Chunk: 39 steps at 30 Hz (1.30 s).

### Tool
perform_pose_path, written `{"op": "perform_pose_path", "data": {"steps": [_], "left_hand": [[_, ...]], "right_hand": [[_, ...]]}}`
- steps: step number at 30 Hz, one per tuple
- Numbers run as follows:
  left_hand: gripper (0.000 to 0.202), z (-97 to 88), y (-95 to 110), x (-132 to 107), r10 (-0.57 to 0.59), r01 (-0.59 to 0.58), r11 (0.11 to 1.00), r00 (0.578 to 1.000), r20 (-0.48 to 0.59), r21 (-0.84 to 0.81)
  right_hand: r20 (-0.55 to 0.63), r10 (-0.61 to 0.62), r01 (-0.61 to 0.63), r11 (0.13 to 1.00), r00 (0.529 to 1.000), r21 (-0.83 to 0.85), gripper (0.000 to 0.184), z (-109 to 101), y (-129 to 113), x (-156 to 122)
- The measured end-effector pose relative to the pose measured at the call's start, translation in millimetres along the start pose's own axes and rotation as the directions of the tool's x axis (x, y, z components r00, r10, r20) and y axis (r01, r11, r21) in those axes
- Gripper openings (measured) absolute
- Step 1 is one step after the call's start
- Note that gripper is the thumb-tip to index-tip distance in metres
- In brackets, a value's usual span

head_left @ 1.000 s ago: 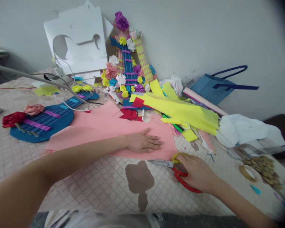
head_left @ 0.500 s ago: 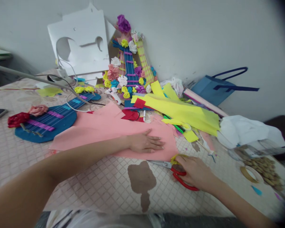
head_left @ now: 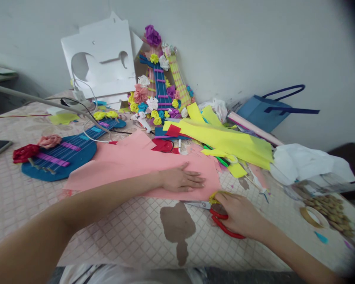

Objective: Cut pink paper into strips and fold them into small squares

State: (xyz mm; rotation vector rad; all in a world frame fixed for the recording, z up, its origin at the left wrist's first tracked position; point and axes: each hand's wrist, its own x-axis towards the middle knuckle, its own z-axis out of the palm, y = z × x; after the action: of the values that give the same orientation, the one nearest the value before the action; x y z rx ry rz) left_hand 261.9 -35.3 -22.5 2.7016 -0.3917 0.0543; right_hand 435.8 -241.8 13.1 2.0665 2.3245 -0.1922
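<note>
My left hand (head_left: 182, 179) lies flat with fingers stretched out on a large pink paper sheet (head_left: 127, 163), pressing it to the table. Just right of it, my right hand (head_left: 239, 215) is closed round the handles of red and yellow scissors (head_left: 217, 211). The scissors lie low on the quilted tablecloth (head_left: 115, 228), with their metal blades pointing left along the pink sheet's near edge.
Yellow paper sheets (head_left: 225, 140) lie behind the pink sheet. A blue paper guitar with paper roses (head_left: 59, 154) sits at the left, flower-covered guitars (head_left: 159, 85) lean on the wall, a blue bag (head_left: 266, 112) stands at the right, and a tape roll (head_left: 312, 217) lies near the right edge.
My right hand with the scissors has slid slightly left along the pink sheet's edge. My left hand stays pressed on the paper.
</note>
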Motion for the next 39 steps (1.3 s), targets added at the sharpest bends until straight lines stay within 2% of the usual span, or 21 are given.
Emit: {"op": "perform_pose_path", "data": {"steps": [8,15,24,32,36,39], "left_hand": [[0.047,0.6,0.0,-0.3,0.001,-0.001,1.0,1.0,-0.017,0.004],[0.046,0.6,1.7,-0.5,-0.015,0.015,1.0,1.0,-0.024,0.003],[0.047,6.2,-4.9,-0.7,0.032,-0.032,0.999,0.999,-0.035,0.002],[0.046,5.3,-3.8,-0.3,-0.002,0.002,1.0,1.0,-0.002,0.006],[0.047,5.1,-3.7,1.8,0.017,-0.016,0.999,1.0,-0.009,0.032],[0.046,-2.3,0.3,0.0,0.047,-0.045,0.995,0.999,-0.025,0.092]], "right_hand": [[0.055,-0.019,0.022,0.999,0.998,-0.044,0.022,2.5,2.8,0.1],[-0.009,0.007,-0.007,1.0,1.0,0.006,0.025,1.7,-4.2,-0.9],[0.044,0.008,-0.009,1.0,0.999,0.005,0.028,0.1,-11.7,8.7],[0.104,0.007,-0.002,0.999,0.995,-0.052,0.026,1.3,-10.3,9.8],[0.071,0.004,-0.002,1.0,0.997,-0.028,0.027,1.2,-11.6,8.0],[0.05,0.012,-0.011,1.0,0.999,-0.004,0.029,-0.4,-13.8,7.5]]}}
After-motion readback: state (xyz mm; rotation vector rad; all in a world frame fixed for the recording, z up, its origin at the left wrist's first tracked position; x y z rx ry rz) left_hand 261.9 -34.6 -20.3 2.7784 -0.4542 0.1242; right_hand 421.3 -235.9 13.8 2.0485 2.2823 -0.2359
